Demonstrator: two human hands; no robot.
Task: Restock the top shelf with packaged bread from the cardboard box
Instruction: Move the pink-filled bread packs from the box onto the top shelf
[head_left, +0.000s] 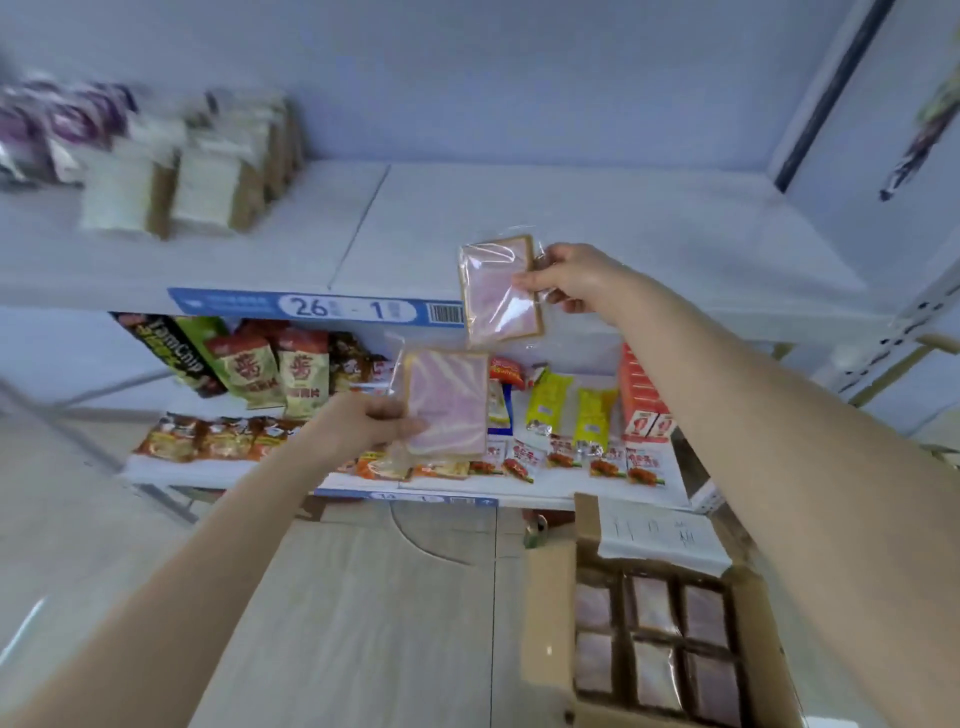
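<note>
Our right hand has its fingers clenched on the edge of one pink bread packet, holding it upright at the front lip of the top shelf. Our left hand, lower and left of those fingers, grips a second bread packet in front of the snack shelf. Well below the right fingers, the cardboard box holds more packets. Far left of both hands, blurred bread packs stand on the top shelf.

Left forearm, lower left of the frame, is bare down to the left grip; right forearm and right grip are likewise bare.
</note>
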